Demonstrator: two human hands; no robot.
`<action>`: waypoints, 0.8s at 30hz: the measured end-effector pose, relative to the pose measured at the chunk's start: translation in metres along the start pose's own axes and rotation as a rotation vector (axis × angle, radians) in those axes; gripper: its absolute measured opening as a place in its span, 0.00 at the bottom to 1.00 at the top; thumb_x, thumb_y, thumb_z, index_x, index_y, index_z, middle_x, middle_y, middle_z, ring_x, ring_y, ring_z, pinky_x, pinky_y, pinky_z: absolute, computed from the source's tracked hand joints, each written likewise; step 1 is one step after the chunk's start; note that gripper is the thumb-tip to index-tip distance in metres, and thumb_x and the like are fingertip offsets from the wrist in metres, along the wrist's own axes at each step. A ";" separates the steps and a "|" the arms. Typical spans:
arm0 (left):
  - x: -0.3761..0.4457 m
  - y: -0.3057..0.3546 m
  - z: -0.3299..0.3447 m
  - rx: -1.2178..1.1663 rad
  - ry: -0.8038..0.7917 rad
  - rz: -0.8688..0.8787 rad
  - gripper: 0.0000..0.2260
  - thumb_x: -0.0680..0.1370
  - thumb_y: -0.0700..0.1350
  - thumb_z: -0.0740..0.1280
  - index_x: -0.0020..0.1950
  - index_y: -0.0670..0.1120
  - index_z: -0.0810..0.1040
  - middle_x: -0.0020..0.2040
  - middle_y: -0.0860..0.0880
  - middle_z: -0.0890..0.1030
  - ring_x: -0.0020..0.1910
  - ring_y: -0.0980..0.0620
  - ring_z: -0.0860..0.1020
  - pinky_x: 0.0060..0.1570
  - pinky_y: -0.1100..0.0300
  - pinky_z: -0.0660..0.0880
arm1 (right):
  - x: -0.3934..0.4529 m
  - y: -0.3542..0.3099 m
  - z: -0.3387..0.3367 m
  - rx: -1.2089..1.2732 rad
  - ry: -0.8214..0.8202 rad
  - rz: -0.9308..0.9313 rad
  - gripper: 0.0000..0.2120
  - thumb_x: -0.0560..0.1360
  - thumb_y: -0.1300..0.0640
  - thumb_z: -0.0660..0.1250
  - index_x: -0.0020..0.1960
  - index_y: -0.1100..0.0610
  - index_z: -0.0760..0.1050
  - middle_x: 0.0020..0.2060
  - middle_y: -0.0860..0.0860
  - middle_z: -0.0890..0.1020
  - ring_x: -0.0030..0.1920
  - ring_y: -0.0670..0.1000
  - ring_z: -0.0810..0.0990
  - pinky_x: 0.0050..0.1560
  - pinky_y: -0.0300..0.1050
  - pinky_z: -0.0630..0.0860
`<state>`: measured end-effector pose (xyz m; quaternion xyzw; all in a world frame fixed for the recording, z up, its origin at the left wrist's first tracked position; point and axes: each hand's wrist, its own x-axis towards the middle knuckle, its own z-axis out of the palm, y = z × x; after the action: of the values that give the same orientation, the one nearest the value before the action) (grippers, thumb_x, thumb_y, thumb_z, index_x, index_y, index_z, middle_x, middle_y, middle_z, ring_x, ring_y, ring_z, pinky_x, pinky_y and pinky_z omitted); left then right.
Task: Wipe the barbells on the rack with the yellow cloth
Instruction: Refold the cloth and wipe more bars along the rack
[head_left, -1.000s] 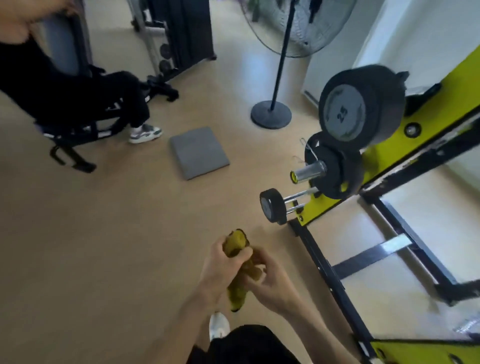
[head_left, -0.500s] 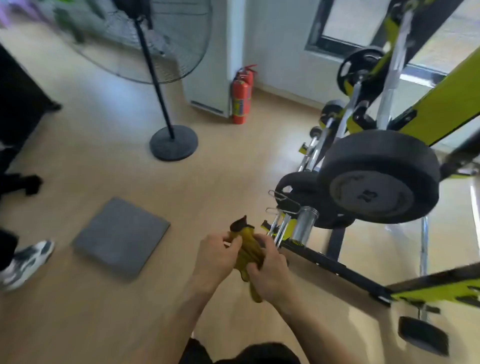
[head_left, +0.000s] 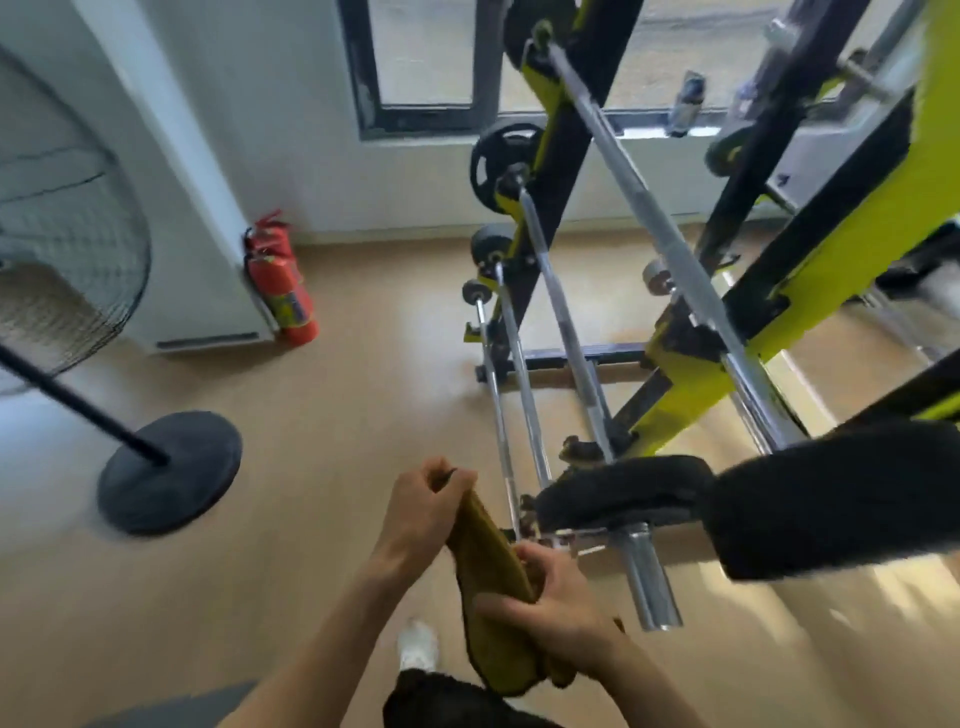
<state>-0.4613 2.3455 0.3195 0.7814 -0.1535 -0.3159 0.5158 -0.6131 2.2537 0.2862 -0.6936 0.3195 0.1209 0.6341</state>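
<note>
Holding yellow cloth (head_left: 491, 582) two-handed, just short of the rack (head_left: 691, 374).
Left hand (head_left: 423, 512) grip pinches its top end, right hand (head_left: 553, 613) grip is curled round the lower part; rack carries several barbells (head_left: 566, 332), none touched.

A red fire extinguisher (head_left: 283, 283) stands on the tan floor (head_left: 332, 415) against a white cabinet (head_left: 171, 171). At the left a standing fan (head_left: 62, 249) leans on a black pole (head_left: 78, 405) that runs down to a round black base (head_left: 169, 470). A dark-framed window (head_left: 426, 67) sits in the far wall. A white shoe (head_left: 417, 644) shows at the bottom.
</note>
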 end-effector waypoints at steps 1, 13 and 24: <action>0.022 0.008 -0.008 0.051 0.015 0.014 0.11 0.81 0.48 0.64 0.43 0.42 0.76 0.36 0.45 0.77 0.34 0.51 0.77 0.34 0.62 0.74 | 0.017 -0.010 0.000 0.045 0.049 0.014 0.22 0.68 0.43 0.78 0.57 0.47 0.76 0.49 0.45 0.84 0.51 0.47 0.83 0.52 0.46 0.82; 0.244 0.117 -0.030 0.089 -0.625 0.162 0.15 0.76 0.46 0.72 0.60 0.55 0.75 0.60 0.51 0.74 0.58 0.48 0.76 0.47 0.61 0.81 | 0.113 -0.151 -0.069 1.023 0.601 0.040 0.13 0.81 0.53 0.62 0.61 0.58 0.77 0.50 0.60 0.85 0.52 0.61 0.84 0.55 0.58 0.80; 0.377 0.266 0.035 0.176 -0.691 0.764 0.16 0.78 0.36 0.66 0.63 0.50 0.74 0.58 0.54 0.75 0.54 0.62 0.75 0.50 0.72 0.72 | 0.077 -0.313 -0.134 0.654 1.494 -0.353 0.10 0.77 0.47 0.63 0.53 0.44 0.81 0.52 0.51 0.84 0.54 0.53 0.83 0.55 0.51 0.79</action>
<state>-0.1771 1.9954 0.4239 0.5601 -0.6150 -0.3306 0.4459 -0.3990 2.1008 0.5150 -0.4121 0.5618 -0.5708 0.4344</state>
